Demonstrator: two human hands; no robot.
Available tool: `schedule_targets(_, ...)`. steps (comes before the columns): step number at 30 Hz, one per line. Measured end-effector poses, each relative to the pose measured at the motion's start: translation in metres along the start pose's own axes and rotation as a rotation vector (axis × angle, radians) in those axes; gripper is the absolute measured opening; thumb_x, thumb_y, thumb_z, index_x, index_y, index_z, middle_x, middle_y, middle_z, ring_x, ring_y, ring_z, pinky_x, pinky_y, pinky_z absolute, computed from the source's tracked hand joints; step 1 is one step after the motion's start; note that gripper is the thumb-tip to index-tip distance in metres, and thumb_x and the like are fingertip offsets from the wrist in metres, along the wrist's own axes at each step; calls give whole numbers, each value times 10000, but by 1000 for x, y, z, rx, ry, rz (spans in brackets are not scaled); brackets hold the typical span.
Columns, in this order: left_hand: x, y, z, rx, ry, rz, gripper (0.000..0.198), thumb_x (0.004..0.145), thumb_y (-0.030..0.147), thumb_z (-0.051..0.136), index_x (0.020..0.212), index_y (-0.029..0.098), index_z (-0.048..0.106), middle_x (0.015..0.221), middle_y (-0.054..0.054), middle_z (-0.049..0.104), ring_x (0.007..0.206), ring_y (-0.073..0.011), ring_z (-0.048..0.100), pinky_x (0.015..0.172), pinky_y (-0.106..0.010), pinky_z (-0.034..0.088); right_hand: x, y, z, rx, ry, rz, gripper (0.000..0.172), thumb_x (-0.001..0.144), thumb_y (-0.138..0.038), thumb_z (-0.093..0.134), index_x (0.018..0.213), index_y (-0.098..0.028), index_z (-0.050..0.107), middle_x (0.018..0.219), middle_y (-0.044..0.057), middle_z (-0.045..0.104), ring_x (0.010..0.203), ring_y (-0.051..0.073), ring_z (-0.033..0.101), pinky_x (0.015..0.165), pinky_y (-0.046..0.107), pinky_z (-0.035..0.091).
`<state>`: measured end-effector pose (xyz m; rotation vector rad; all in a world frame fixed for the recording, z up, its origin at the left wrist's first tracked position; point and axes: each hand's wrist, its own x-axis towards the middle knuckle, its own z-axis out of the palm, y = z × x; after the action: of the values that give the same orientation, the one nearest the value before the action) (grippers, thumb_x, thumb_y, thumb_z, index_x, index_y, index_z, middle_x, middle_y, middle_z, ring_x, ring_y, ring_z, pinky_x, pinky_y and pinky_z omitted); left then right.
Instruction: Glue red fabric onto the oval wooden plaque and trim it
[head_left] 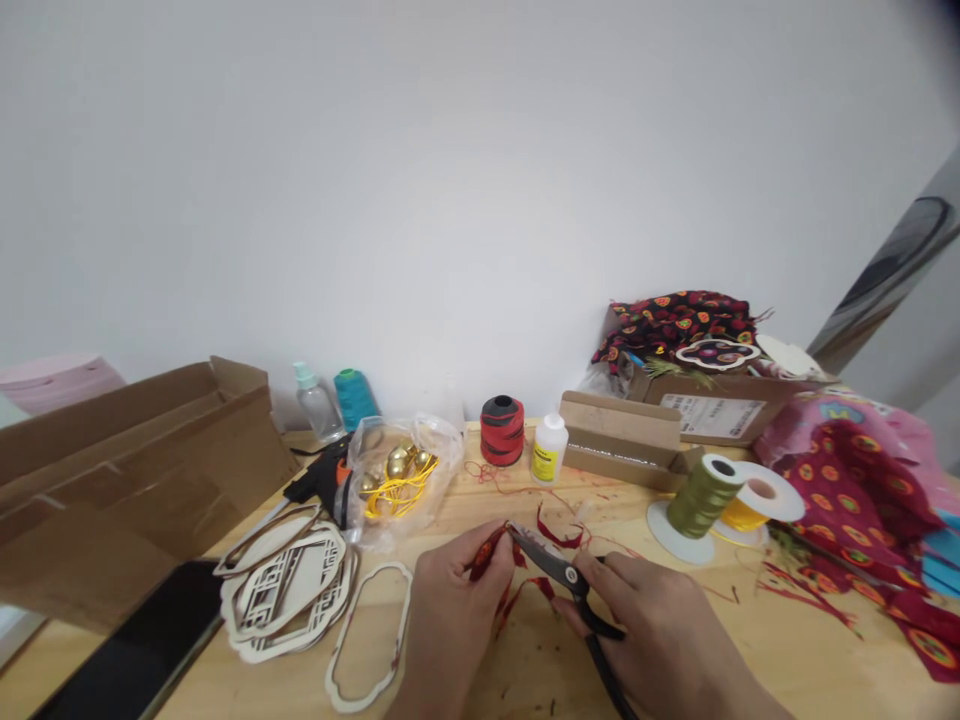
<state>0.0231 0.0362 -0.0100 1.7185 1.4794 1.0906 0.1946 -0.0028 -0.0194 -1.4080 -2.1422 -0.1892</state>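
Observation:
Near the table's front, my left hand [466, 590] is closed on a small piece of red patterned fabric [486, 556], pinched between thumb and fingers. My right hand [649, 610] holds black-handled scissors [574, 580], their blades pointing left and touching the fabric close to my left fingertips. How far the blades are apart is hard to make out. Red fabric scraps [559, 530] lie beyond and below the blades. To the left of my left hand rests a pale wooden frame [333, 665] with a scalloped outline.
Stacked wooden cutouts [289, 590], a black phone [135, 650] and a cardboard box [142, 490] are at left. Behind stand a bag of gold bells [401, 475], red thread [502, 432] and a white bottle [550, 450]. Green thread [701, 497] and red cloth [847, 490] are at right.

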Motion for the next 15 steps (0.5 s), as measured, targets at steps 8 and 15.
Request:
schedule_targets(8,-1,3,0,38,12,1,262,761,293,482,718,175,712,489,36,579,458,-127,476,458,-199,356,1,-3,-5,-1,-62,16,155,747,-212,520,861,-201,625,603,24,654,502,178,609,446,242,384)
schedule_targets(15,-1,3,2,36,10,-13,256,754,285,488,679,163,700,498,37,563,487,-127,480,468,-195,358,1,-1,-4,-64,-72,12,150,750,-197,505,854,-199,613,589,23,641,484,189,592,434,259,348)
